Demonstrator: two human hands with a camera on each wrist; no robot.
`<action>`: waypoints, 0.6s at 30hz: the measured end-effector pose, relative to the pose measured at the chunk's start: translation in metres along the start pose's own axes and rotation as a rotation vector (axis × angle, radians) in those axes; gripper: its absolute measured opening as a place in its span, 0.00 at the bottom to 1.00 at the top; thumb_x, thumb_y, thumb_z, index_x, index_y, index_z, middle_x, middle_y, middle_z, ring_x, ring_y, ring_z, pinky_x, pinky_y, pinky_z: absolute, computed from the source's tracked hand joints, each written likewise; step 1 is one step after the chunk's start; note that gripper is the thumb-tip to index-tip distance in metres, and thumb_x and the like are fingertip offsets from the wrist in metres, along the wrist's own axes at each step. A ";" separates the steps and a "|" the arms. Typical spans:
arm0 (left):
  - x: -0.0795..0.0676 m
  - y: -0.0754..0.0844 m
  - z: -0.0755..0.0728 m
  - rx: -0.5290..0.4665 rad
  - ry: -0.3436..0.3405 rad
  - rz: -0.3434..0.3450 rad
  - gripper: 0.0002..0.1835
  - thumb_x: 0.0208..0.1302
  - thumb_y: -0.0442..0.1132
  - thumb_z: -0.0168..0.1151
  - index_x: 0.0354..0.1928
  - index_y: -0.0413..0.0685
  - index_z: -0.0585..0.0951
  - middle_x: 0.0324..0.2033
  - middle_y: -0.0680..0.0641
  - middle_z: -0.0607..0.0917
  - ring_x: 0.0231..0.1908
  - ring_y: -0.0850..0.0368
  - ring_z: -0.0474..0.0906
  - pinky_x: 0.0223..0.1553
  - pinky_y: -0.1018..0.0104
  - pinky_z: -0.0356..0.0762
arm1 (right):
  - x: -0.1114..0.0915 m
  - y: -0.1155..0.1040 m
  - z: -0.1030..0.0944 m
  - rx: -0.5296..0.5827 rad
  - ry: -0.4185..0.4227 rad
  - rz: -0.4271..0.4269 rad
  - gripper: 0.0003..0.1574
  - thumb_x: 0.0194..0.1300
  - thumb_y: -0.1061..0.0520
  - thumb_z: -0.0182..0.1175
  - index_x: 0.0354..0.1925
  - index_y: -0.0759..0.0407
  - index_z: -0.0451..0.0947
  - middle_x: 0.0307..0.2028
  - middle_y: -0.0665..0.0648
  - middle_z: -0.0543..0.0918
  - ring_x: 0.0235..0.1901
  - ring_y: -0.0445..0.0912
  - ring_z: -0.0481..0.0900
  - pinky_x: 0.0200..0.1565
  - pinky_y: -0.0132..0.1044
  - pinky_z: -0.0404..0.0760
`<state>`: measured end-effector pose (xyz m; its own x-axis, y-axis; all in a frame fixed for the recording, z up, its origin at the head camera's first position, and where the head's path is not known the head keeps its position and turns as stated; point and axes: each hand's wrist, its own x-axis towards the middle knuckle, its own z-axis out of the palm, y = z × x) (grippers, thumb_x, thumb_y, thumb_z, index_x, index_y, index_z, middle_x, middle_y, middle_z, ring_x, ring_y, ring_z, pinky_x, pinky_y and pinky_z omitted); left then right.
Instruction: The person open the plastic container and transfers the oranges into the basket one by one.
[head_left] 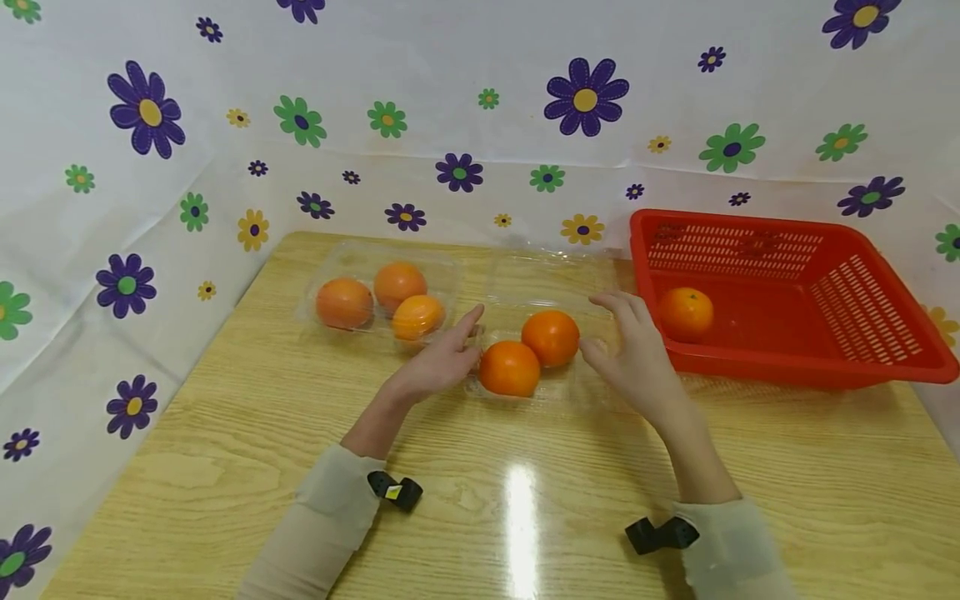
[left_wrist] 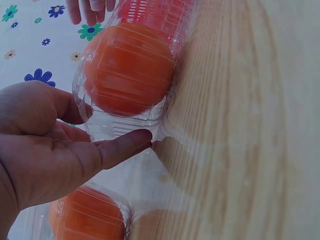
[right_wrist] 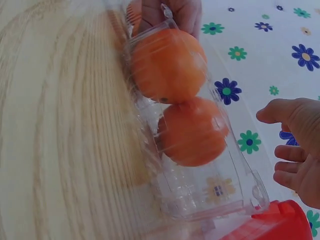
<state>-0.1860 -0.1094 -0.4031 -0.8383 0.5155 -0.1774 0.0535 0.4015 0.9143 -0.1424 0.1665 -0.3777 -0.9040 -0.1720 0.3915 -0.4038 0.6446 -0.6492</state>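
Two oranges [head_left: 510, 368] sit side by side in the left part of a clear plastic clamshell box [right_wrist: 200, 207], whose lid [head_left: 551, 279] is folded back behind it. At the box's left end is my left hand [head_left: 442, 360], its thumb and fingers spread apart, fingertips right at the plastic edge. My right hand [head_left: 633, 358] hovers over the right side of the box, near the farther orange [head_left: 551, 337], with nothing in its loosely bent fingers. In the right wrist view this hand stands apart from the box.
To the left is another clear box [head_left: 450, 258] with three oranges [head_left: 345, 302] under plastic. A red slotted basket [head_left: 787, 367] stands at the right with one orange [head_left: 686, 314] inside. Flower-printed cloth [head_left: 510, 75] hangs behind the wooden table [head_left: 465, 533].
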 end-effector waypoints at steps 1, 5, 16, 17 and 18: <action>0.000 0.000 0.000 -0.001 -0.003 0.001 0.36 0.76 0.33 0.39 0.80 0.48 0.39 0.75 0.35 0.54 0.74 0.41 0.53 0.65 0.47 0.65 | 0.000 -0.001 0.002 -0.007 -0.018 0.001 0.34 0.61 0.64 0.67 0.64 0.64 0.68 0.64 0.66 0.67 0.65 0.60 0.65 0.63 0.59 0.69; 0.001 -0.002 -0.001 -0.002 -0.006 -0.003 0.36 0.77 0.34 0.39 0.80 0.50 0.39 0.75 0.35 0.54 0.72 0.43 0.57 0.60 0.51 0.68 | 0.006 -0.004 0.010 -0.030 -0.060 -0.017 0.35 0.61 0.63 0.68 0.65 0.64 0.69 0.63 0.66 0.69 0.64 0.60 0.67 0.63 0.57 0.70; 0.002 -0.003 0.000 0.022 0.003 0.004 0.35 0.77 0.33 0.39 0.80 0.49 0.39 0.74 0.34 0.57 0.71 0.42 0.58 0.59 0.51 0.69 | 0.015 0.002 0.030 -0.152 -0.314 -0.048 0.36 0.66 0.60 0.65 0.70 0.58 0.69 0.71 0.66 0.64 0.70 0.62 0.60 0.68 0.58 0.62; 0.002 -0.003 0.000 0.024 0.003 0.005 0.35 0.77 0.33 0.39 0.80 0.49 0.39 0.74 0.34 0.57 0.70 0.42 0.59 0.58 0.52 0.69 | 0.015 0.003 0.031 -0.164 -0.321 -0.054 0.36 0.65 0.60 0.65 0.70 0.58 0.69 0.71 0.66 0.63 0.71 0.62 0.59 0.69 0.58 0.61; 0.002 -0.003 -0.001 0.022 0.001 0.006 0.35 0.77 0.33 0.39 0.80 0.49 0.39 0.74 0.34 0.56 0.69 0.42 0.61 0.55 0.54 0.70 | 0.015 0.003 0.031 -0.169 -0.324 -0.056 0.35 0.65 0.60 0.65 0.69 0.58 0.69 0.71 0.67 0.63 0.70 0.63 0.59 0.69 0.58 0.60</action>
<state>-0.1885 -0.1099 -0.4061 -0.8386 0.5171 -0.1713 0.0703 0.4147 0.9072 -0.1618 0.1428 -0.3939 -0.8897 -0.4201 0.1785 -0.4493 0.7369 -0.5051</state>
